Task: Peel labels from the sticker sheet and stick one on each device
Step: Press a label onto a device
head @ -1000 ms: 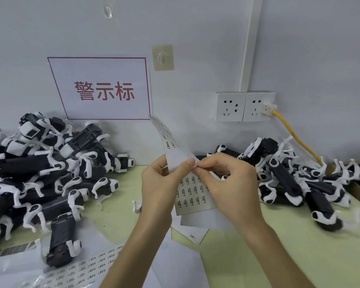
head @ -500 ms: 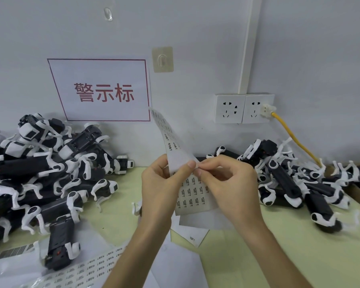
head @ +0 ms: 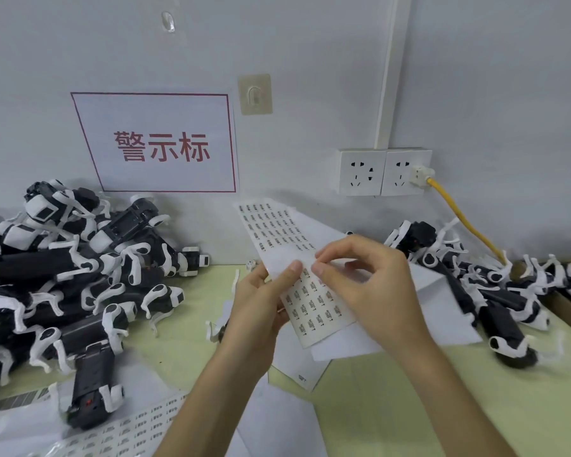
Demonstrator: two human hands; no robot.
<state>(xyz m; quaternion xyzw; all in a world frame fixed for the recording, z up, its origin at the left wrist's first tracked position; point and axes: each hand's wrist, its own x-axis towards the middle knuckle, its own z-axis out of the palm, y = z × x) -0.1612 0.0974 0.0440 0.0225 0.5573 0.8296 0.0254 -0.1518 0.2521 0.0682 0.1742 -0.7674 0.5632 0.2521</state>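
Observation:
I hold a white sticker sheet (head: 314, 308) of small black-printed labels up over the table's middle. My left hand (head: 261, 305) grips the sheet with the thumb pressed on its front. My right hand (head: 373, 285) pinches with thumb and forefinger at the sheet's blank band, right next to the left thumb; whether a label is between the fingertips is too small to tell. The sheet's upper part (head: 274, 225) bends back toward the wall. Black-and-white devices lie heaped at the left (head: 63, 278) and at the right (head: 475, 278).
Another label sheet (head: 129, 433) lies at the near left edge beside a single device (head: 91, 387). Loose white backing papers (head: 297, 367) lie under my hands. Wall sockets (head: 384, 171) with a yellow cable (head: 459, 219) sit behind the right heap. A red-lettered sign (head: 160, 143) hangs on the wall.
The sheet's upper part has folded further back and lower, showing more label rows. Both hands stay pinched together at the same spot on the sheet.

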